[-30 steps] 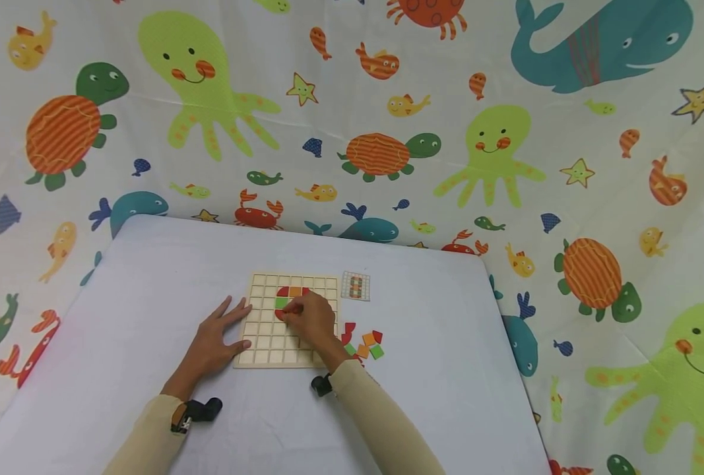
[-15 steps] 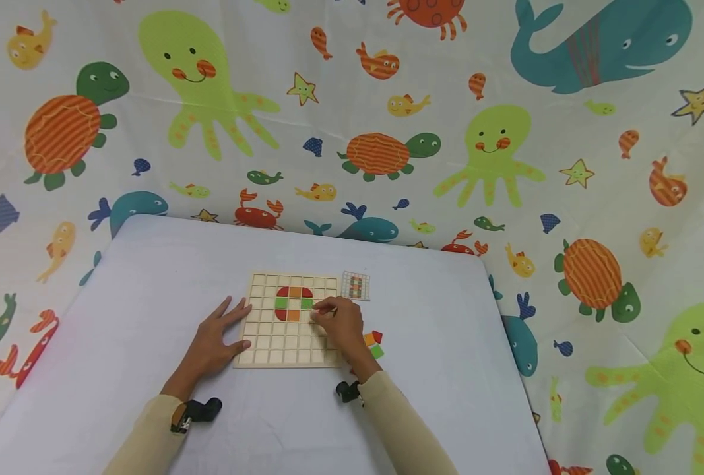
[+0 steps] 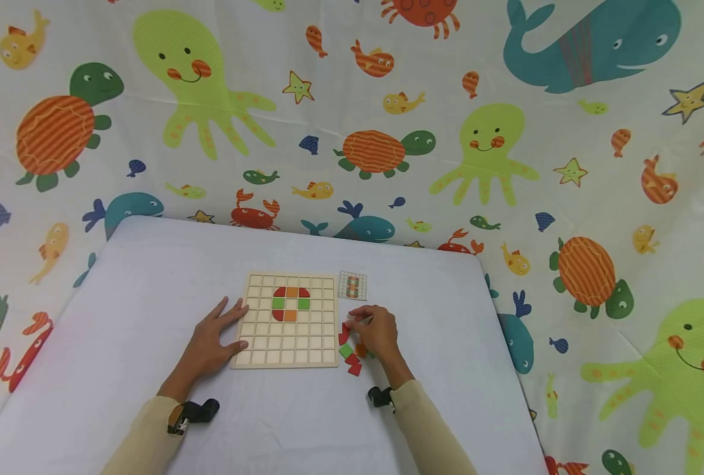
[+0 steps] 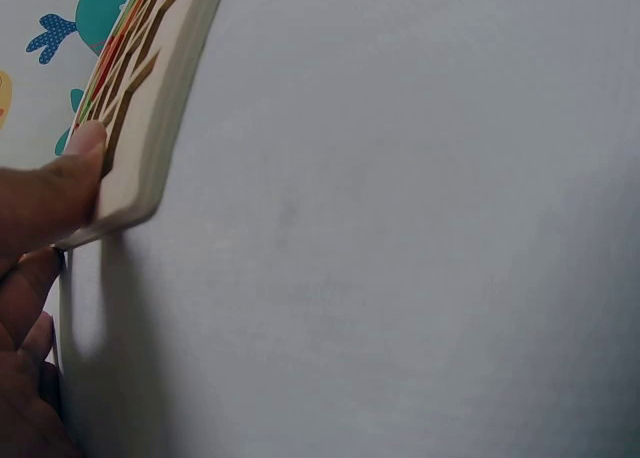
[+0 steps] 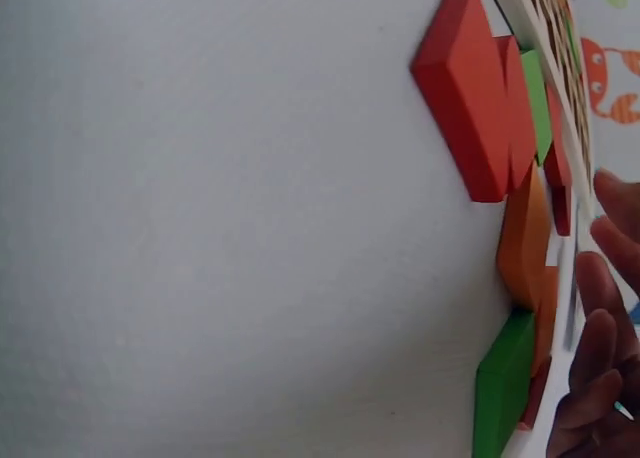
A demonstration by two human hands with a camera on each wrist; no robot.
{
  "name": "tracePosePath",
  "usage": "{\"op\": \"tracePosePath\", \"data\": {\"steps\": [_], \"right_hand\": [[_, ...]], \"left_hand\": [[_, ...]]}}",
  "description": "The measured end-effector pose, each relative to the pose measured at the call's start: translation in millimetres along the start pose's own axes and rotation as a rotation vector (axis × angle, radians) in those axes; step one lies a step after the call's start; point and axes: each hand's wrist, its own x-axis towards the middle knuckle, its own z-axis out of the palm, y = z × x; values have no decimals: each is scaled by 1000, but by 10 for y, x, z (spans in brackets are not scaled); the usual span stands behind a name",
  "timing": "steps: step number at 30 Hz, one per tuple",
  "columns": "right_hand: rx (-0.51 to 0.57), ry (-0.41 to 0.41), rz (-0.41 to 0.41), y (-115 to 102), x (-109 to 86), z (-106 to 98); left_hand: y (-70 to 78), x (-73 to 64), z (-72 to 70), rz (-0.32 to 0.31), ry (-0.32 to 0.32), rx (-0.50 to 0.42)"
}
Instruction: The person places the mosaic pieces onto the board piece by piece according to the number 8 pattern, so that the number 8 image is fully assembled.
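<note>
In the head view a wooden grid board [image 3: 286,343] lies on the table. Red rounded-corner tiles, orange squares and green squares sit in its cells, forming part of a ring. Along the board's left edge rests my left hand [image 3: 209,343], fingers spread and straight. The left wrist view shows its thumb [image 4: 85,148] on the rim. My right hand [image 3: 378,333] is off the board's right side, over loose tiles, its fingers loosely bent near a red tile [image 3: 344,334]. Nothing shows between the fingers in the right wrist view. The hand hides some tiles.
A small pattern card [image 3: 352,285] lies at the board's upper right. Loose tiles beside the board include a green tile [image 3: 346,350], a red tile [image 3: 354,370] and an orange tile [image 5: 525,243]. Behind the white table [image 3: 167,264] hangs a sea-animal cloth [image 3: 328,79].
My right hand has moved right, from over the ring of tiles to the loose tiles beside the board. The ring is now uncovered. My left hand stays at the board's edge.
</note>
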Motion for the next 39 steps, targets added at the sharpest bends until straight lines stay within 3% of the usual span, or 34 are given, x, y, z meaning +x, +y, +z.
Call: {"op": "tracePosePath", "data": {"steps": [6,15,31,39], "right_hand": [[-57,-53,18,20,-31,43],[-66,-56,-16,-15,-49,73],[184,-81,-6,-38,-3,-63],[261,-92,-42,-183,44,18]], "left_hand": [[-7,-9,-7,-10,-6,-13],[29,-12,-23,-23,-13,-12],[21,-8,-13,-27,-11,-18],[36,-13,-22,-28,-16,-13]]}}
